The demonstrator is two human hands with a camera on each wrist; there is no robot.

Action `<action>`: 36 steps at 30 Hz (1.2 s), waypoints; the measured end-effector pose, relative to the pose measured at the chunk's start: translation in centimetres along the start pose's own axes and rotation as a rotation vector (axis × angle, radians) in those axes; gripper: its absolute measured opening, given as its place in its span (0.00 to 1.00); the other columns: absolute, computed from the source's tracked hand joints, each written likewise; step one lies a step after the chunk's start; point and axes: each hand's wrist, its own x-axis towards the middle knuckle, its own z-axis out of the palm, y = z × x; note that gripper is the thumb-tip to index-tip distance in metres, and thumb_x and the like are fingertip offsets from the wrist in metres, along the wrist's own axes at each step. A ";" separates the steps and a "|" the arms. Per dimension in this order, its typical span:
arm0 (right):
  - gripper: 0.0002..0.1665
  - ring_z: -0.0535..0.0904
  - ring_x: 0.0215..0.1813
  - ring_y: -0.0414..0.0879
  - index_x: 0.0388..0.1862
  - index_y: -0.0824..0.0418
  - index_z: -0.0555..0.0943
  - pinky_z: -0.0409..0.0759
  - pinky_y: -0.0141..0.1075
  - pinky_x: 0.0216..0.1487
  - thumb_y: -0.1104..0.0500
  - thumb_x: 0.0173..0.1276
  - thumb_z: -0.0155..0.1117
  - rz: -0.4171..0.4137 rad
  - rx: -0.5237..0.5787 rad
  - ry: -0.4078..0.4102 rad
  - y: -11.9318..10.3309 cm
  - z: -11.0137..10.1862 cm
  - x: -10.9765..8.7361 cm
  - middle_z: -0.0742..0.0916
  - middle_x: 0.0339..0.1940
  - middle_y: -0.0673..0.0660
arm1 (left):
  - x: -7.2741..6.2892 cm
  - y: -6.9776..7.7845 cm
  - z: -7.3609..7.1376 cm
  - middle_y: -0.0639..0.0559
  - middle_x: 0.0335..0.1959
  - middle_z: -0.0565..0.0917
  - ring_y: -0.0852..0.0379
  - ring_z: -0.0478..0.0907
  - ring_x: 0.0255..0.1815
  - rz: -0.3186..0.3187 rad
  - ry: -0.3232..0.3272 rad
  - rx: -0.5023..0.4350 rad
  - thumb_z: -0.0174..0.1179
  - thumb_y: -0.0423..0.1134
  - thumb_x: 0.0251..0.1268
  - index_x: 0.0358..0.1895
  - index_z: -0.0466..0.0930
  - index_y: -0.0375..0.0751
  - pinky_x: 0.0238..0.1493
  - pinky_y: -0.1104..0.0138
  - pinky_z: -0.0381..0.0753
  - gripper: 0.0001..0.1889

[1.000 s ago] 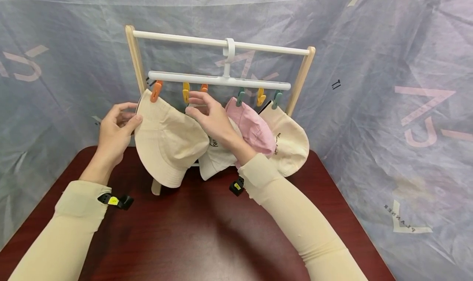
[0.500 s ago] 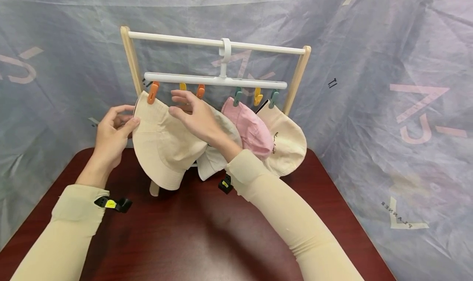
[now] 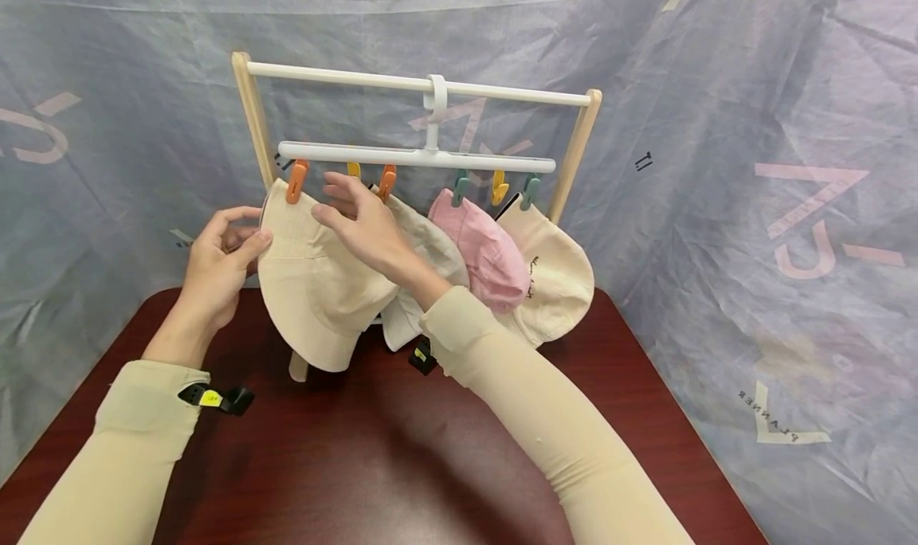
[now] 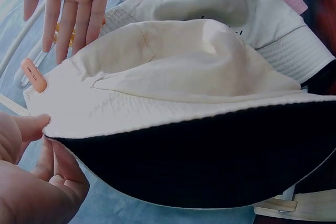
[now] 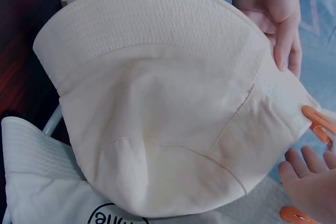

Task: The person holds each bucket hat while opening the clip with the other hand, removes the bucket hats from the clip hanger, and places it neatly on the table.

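Observation:
A cream bucket hat (image 3: 308,282) hangs at the left end of a white clip hanger (image 3: 344,154), held there by an orange clip (image 3: 297,182). My left hand (image 3: 215,270) pinches the left edge of its brim between thumb and fingers. In the left wrist view the brim's underside is dark. My right hand (image 3: 373,234) is in front of the hat's right side, fingers extended, holding nothing; whether it touches the cloth I cannot tell. Behind that hand hangs a pale grey bucket hat (image 3: 437,246) with printed lettering, by a second orange clip (image 3: 387,182).
Farther right hang a pink hat (image 3: 484,254) and another cream hat (image 3: 555,282) with dark script, both on green clips. Yellow clips (image 3: 499,187) hang among them. The wood-and-white rack (image 3: 577,154) stands on a dark red table (image 3: 344,465) before a grey curtain.
My right hand has moved left from in front of the grey hat to beside the left cream hat. The left hand keeps its hold on the brim. The head view has shifted slightly.

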 end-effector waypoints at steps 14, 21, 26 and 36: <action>0.41 0.73 0.77 0.40 0.87 0.51 0.59 0.74 0.33 0.73 0.45 0.82 0.61 0.081 0.044 0.002 -0.9 1.1 1.0 0.76 0.79 0.48 | -0.2 0.2 0.2 0.58 0.48 0.84 0.64 0.85 0.42 -0.015 -0.016 -0.022 0.64 0.42 0.78 0.69 0.75 0.53 0.37 0.74 0.84 0.21; 0.41 0.72 0.77 0.39 0.88 0.49 0.57 0.74 0.35 0.73 0.43 0.83 0.59 0.126 0.056 -0.008 -1.6 1.4 1.8 0.76 0.79 0.47 | -0.2 0.2 0.2 0.57 0.48 0.84 0.63 0.84 0.42 -0.016 -0.021 -0.052 0.64 0.40 0.78 0.69 0.75 0.52 0.36 0.74 0.84 0.21; 0.39 0.72 0.77 0.40 0.87 0.51 0.58 0.73 0.36 0.74 0.45 0.85 0.58 0.140 0.091 -0.013 -1.7 1.6 2.3 0.77 0.79 0.49 | -0.1 0.1 0.2 0.57 0.48 0.84 0.63 0.84 0.43 -0.010 -0.020 -0.055 0.64 0.40 0.78 0.69 0.75 0.51 0.37 0.74 0.84 0.21; 0.34 0.72 0.76 0.39 0.83 0.51 0.64 0.73 0.36 0.73 0.47 0.85 0.58 0.183 0.160 -0.008 -1.9 2.0 3.1 0.77 0.77 0.48 | -0.1 0.1 0.2 0.58 0.47 0.85 0.63 0.85 0.43 -0.009 -0.008 -0.045 0.65 0.40 0.78 0.68 0.75 0.51 0.37 0.75 0.84 0.20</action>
